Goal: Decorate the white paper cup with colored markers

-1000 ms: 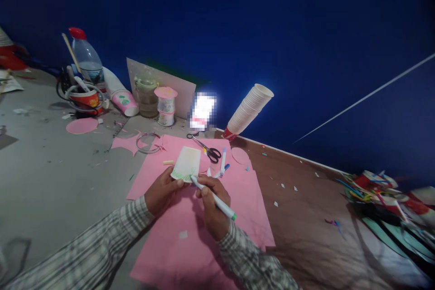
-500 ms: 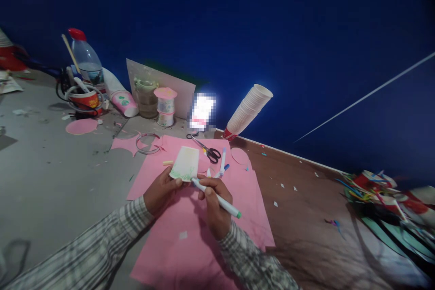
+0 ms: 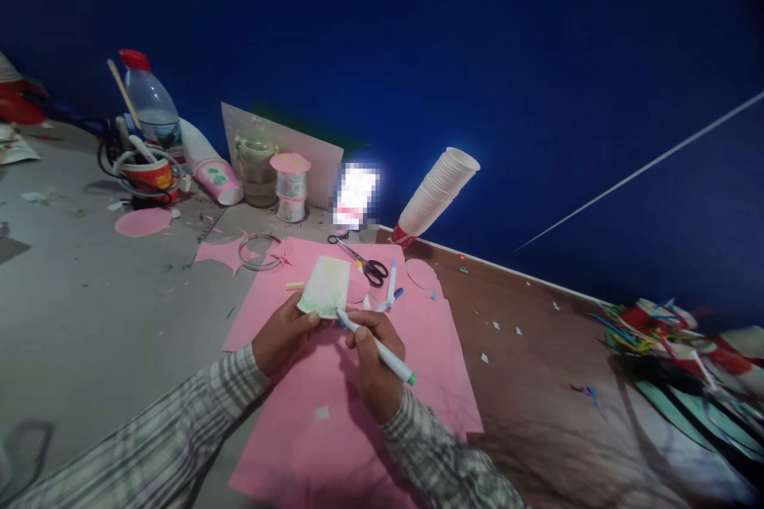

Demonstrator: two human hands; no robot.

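Observation:
My left hand (image 3: 285,336) is closed on the lower left edge of a white paper cup (image 3: 327,280), its narrower end pointing away from me. Green grass-like strokes run along the cup's near, wider edge. Between the thumb and fingers of my right hand (image 3: 379,358) is a white marker (image 3: 382,348) with a green back end. Its tip is at the cup's lower right edge, by the green strokes; whether it touches cannot be made out. Both hands are above pink paper (image 3: 298,445). Just past the cup lie black-handled scissors (image 3: 373,272) and more markers (image 3: 392,285).
A tall stack of paper cups (image 3: 438,195) leans near the blue wall. At the back left stand a jar (image 3: 256,175), a pink-topped cup piece (image 3: 291,187), a bottle (image 3: 152,103) and a red tool cup (image 3: 150,179). A tape ring (image 3: 261,252) lies left of the scissors.
My right hand and the marker have shifted slightly left and up along the cup's edge. The left hand and the cup stay nearly still.

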